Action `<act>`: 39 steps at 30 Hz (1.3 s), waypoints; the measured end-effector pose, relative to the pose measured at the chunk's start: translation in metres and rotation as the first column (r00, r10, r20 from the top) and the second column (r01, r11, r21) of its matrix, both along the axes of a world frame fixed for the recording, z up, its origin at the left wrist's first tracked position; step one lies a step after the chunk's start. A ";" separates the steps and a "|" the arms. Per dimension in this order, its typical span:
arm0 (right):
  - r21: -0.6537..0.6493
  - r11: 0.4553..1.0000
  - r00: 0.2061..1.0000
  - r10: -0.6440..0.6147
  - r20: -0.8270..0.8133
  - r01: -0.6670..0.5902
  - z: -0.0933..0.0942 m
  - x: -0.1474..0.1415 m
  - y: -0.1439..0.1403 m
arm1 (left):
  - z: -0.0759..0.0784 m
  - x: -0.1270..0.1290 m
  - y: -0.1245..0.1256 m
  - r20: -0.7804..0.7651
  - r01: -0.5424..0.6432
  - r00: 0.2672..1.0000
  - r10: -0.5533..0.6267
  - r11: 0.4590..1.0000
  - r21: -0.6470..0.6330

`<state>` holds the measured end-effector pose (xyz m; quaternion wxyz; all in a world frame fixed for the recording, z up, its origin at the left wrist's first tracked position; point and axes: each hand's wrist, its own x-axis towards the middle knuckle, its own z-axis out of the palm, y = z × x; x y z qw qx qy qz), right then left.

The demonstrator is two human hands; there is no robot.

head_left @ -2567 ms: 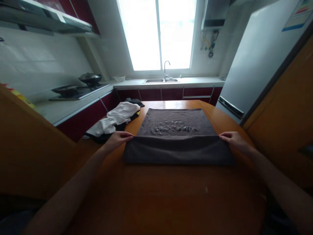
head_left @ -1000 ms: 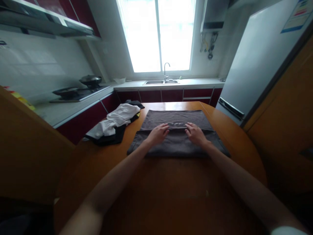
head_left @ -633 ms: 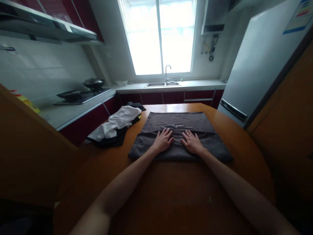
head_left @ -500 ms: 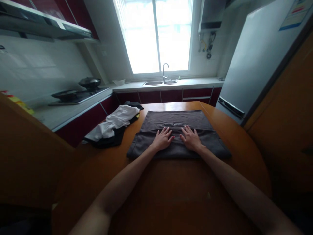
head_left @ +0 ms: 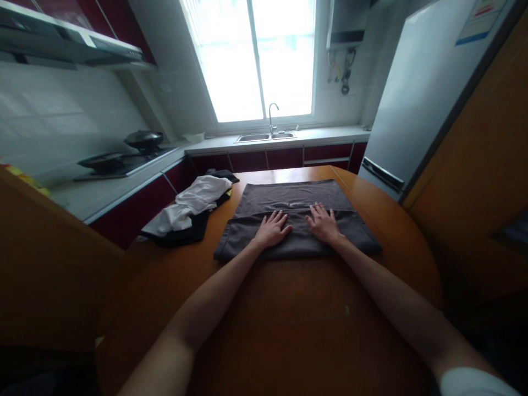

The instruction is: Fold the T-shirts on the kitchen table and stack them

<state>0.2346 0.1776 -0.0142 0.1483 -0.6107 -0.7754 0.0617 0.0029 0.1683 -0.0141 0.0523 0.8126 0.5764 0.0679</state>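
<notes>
Wooden table [head_left: 272, 308], folded grey cloth [head_left: 297, 235], long axis side-to-side, left hand [head_left: 270, 232], right hand [head_left: 325, 226] on it, fingers [head_left: 279, 218] spread

Your head-worn camera faces forward and down from above the near side of the table [head_left: 289, 308]. It frames your left hand [head_left: 271, 229] and right hand [head_left: 324, 224] near centre, at middle range. Beyond them, the wide view reaches the sink [head_left: 264, 140] and window [head_left: 284, 60], with the cooktop [head_left: 138, 162] at left and the refrigerator [head_left: 416, 99] at right.
</notes>
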 end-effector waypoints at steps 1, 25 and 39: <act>-0.019 0.999 1.000 -0.026 0.010 0.026 0.000 0.005 0.002 | 0.000 0.000 0.000 0.000 0.000 1.000 0.000 1.000 -0.002; -0.069 0.952 0.953 -0.294 0.077 0.299 -0.013 0.061 0.022 | 0.033 -0.039 -0.015 0.134 -0.056 0.991 0.030 0.978 0.201; 0.166 0.952 0.966 -0.258 -0.015 0.256 0.001 0.047 0.010 | 0.016 -0.074 -0.026 -0.025 -0.184 0.981 0.191 0.968 0.169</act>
